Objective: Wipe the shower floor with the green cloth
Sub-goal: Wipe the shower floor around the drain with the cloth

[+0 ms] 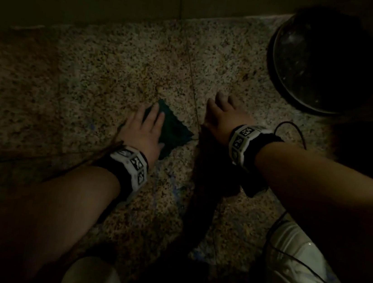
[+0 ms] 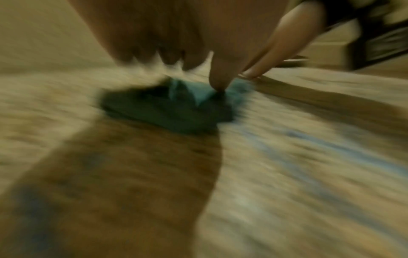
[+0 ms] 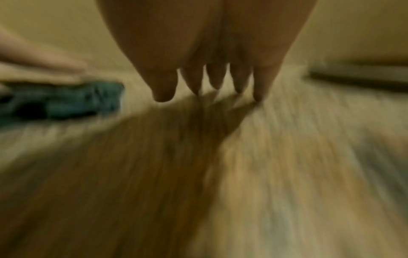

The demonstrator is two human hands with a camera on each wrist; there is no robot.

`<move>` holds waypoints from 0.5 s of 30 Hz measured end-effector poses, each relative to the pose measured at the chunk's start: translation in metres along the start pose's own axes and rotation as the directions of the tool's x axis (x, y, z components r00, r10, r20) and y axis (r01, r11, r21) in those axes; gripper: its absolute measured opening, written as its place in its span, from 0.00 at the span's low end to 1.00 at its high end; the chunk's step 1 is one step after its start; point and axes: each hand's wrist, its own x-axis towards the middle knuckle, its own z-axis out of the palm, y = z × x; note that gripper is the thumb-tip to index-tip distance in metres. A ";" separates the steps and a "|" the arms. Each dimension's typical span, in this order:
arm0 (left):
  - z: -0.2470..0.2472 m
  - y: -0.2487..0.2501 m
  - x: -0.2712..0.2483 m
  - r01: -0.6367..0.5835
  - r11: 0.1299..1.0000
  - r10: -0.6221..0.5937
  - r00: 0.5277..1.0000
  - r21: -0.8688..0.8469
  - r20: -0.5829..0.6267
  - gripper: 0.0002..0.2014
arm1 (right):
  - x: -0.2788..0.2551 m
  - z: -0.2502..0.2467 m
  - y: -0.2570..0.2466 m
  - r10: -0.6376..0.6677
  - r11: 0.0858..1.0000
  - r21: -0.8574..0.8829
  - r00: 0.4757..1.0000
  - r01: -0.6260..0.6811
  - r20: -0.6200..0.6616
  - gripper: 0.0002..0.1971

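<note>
Head view: your left hand (image 1: 144,131) presses flat on the green cloth (image 1: 172,130); right hand (image 1: 222,117) spread on the shower floor (image 1: 93,81), dark basin (image 1: 283,66) nearby.

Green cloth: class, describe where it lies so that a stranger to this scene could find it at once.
Start at the speckled stone shower floor and find the two hands near its middle. The small dark green cloth lies flat under the fingers of the left hand, apart from the right hand. It is the only green thing there.
</note>
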 end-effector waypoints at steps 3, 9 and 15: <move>0.017 0.026 -0.011 0.000 1.000 0.001 0.999 -0.012 0.039 0.37 | 0.002 0.017 -0.001 -0.002 1.000 0.014 1.000 0.002 -0.015 0.33; 0.019 0.024 0.011 0.089 0.964 -0.081 0.996 -0.250 0.041 0.30 | 0.005 0.017 0.003 -0.009 1.000 0.026 1.000 0.009 -0.027 0.35; -0.005 -0.008 0.047 0.083 0.951 -0.080 0.997 -0.297 0.020 0.31 | 0.004 0.018 0.004 -0.016 0.999 0.033 1.000 0.016 -0.021 0.35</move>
